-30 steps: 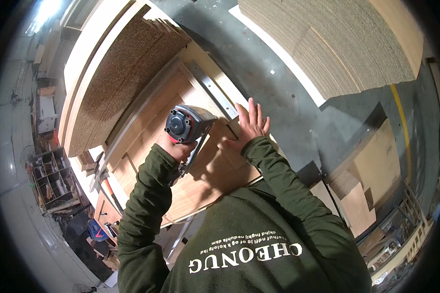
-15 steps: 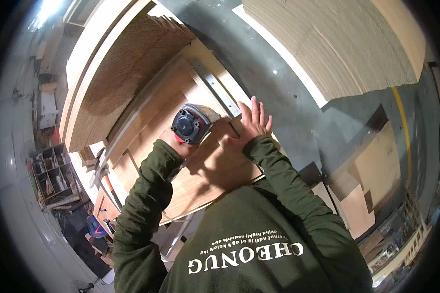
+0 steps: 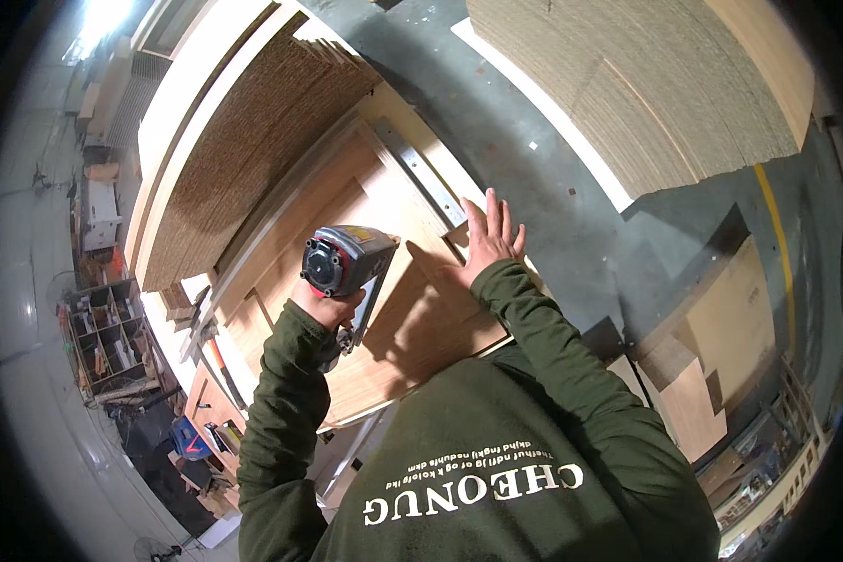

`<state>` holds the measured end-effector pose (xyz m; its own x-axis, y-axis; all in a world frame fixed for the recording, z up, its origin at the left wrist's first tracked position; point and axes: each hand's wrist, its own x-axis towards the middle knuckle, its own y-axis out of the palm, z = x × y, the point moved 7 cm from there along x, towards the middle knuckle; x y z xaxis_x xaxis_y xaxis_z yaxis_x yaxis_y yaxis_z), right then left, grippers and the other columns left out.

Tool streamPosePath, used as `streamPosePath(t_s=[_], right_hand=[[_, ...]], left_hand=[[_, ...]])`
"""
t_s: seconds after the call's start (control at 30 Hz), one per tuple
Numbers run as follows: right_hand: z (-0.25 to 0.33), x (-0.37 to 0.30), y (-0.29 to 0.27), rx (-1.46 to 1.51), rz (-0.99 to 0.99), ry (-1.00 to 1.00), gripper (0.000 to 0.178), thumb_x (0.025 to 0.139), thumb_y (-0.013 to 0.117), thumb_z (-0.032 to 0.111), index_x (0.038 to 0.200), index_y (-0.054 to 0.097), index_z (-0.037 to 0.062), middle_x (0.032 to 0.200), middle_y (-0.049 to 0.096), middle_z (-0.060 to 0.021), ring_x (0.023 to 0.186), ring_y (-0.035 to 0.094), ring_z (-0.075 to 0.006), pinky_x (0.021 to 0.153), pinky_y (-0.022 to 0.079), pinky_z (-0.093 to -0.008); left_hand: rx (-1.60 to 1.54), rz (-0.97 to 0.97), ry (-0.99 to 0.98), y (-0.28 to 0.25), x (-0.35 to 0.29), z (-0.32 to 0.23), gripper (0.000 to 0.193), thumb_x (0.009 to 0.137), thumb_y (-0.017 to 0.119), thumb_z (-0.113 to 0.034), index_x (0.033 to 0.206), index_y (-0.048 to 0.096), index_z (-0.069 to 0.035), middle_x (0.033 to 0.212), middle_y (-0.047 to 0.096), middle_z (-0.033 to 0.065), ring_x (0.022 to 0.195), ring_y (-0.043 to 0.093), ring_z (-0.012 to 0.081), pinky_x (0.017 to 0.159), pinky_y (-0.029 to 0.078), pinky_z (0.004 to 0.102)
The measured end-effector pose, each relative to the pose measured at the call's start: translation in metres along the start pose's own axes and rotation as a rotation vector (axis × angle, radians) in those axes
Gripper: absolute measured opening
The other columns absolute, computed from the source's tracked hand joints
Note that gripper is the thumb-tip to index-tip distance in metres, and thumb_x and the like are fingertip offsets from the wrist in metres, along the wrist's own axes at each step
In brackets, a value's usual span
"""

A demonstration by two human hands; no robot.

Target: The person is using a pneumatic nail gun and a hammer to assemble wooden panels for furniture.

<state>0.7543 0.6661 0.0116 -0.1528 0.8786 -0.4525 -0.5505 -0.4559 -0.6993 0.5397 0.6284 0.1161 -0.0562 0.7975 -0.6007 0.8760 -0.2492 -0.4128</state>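
Gripping the nail gun (image 3: 358, 255) in our left hand (image 3: 328, 307) over the wooden panel (image 3: 407, 363), our right hand (image 3: 489, 242) splayed at the panel's edge, near the end of a metal strip (image 3: 420, 175)

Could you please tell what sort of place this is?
Probably a woodworking workshop: I see a nailer-like power tool, a thick stack of boards at right and a compartmented rack at left.
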Motion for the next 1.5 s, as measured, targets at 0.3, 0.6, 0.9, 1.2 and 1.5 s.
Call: streamPosePath(t_s=[0.3, 0.6, 0.9, 1.2, 1.5], right_hand=[[0.002, -0.002, -0.002, 0.001, -0.051, -0.027, 0.101, 0.055, 0.079, 0.035, 0.135, 0.018, 0.0245, 0.144, 0.004, -0.0108, 0.132, 0.007, -0.0311, 0.102, 0.011, -0.0558], [-0.007, -0.01, 0.002, 0.003, -0.049, -0.05, 0.097, 0.06, 0.075, 0.042, 0.136, 0.018, 0.0219, 0.144, 0.0, -0.0113, 0.132, 0.002, -0.0316, 0.102, 0.006, -0.0562], [-0.051, -0.071, 0.007, 0.157, -0.27, -0.268, 0.021, 0.074, 0.062, 0.038, 0.085, 0.066, 0.0205, 0.135, 0.033, -0.0045, 0.13, 0.016, -0.0308, 0.1, 0.005, -0.0608], [-0.059, -0.078, 0.004, 0.279, -0.422, -0.329, 0.027, 0.072, 0.06, 0.042, 0.064, 0.067, 0.0171, 0.126, 0.046, -0.0047, 0.128, 0.024, -0.0305, 0.101, 0.004, -0.0571], [-0.063, -0.077, 0.013, 0.197, -0.334, -0.367, 0.031, 0.072, 0.059, 0.047, 0.071, 0.068, 0.0183, 0.132, 0.039, -0.002, 0.13, 0.017, -0.0296, 0.101, 0.003, -0.0578]], left_hand=[[0.066, -0.007, 0.017, 0.001, 0.013, 0.011, 0.021, 0.071, 0.065, -0.008, 0.089, 0.056, -0.003, 0.058, 0.055, 0.0031, 0.046, 0.052, 0.011, 0.041, 0.044, 0.0271], [0.227, 0.044, 0.041, 0.01, 0.004, 0.003, 0.017, 0.072, 0.064, -0.013, 0.087, 0.059, -0.007, 0.059, 0.057, 0.0011, 0.052, 0.057, 0.0123, 0.047, 0.046, 0.0273], [0.255, 0.177, 0.276, 0.071, -0.049, -0.011, 0.04, 0.067, 0.065, -0.008, 0.105, 0.053, -0.001, 0.097, 0.06, 0.0113, 0.089, 0.059, 0.0212, 0.078, 0.047, 0.0306], [0.426, 0.185, 0.395, 0.09, -0.045, 0.005, 0.035, 0.062, 0.067, -0.014, 0.094, 0.058, -0.005, 0.084, 0.063, 0.0104, 0.076, 0.062, 0.0249, 0.068, 0.05, 0.032], [0.535, 0.191, 0.548, 0.096, -0.048, 0.003, 0.036, 0.062, 0.066, -0.012, 0.096, 0.058, -0.005, 0.087, 0.062, 0.0109, 0.077, 0.061, 0.0258, 0.068, 0.05, 0.0321]])
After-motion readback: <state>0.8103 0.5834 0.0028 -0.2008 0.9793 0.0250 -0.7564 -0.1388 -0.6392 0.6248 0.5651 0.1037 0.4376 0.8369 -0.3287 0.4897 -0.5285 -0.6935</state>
